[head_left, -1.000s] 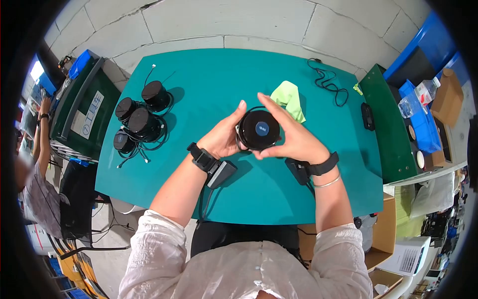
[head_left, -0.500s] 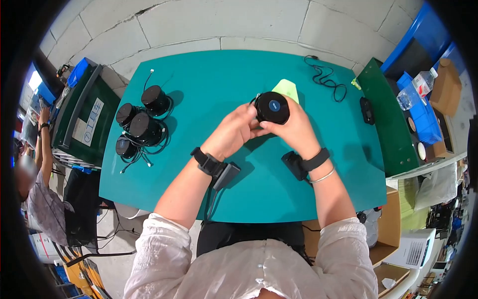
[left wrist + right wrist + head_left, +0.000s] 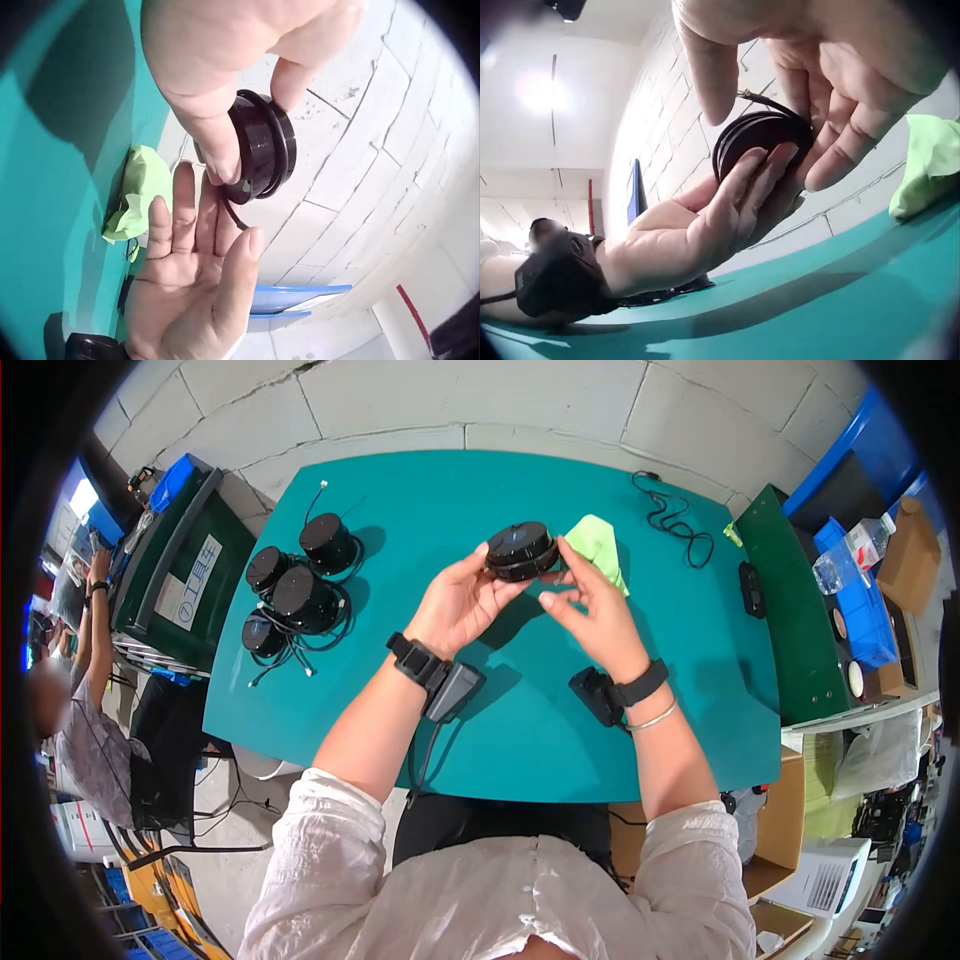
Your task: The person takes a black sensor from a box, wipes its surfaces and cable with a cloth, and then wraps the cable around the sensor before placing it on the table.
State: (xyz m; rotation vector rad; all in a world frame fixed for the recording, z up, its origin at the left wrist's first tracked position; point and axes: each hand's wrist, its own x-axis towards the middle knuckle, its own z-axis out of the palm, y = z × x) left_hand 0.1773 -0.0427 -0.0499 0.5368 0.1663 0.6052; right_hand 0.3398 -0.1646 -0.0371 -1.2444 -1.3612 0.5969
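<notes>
A black round device [image 3: 522, 548] with a black cable wound around its side is held tilted above the table. My left hand [image 3: 460, 605] grips it between thumb and fingers, the fingers passing underneath. My right hand [image 3: 600, 618] is close on its right side, fingers loosely extended and thumb apart. In the left wrist view, the cable's loose end [image 3: 235, 214] hangs down beside the right fingers. The right wrist view shows a small connector [image 3: 744, 94] at that end, near the right thumb. A light green cloth [image 3: 600, 545] lies just beyond the right hand.
On the left of the green table [image 3: 400, 510], several similar black devices [image 3: 305, 600] stand together with their cables. A black cord [image 3: 672, 525] lies at the back right, and a small black item [image 3: 751, 590] at the right edge. Another person [image 3: 95, 740] is at far left.
The device has gone from top facing up in both hands to tilted in the left hand, further from the body. The right hand has loosened from around it, its fingers now extended.
</notes>
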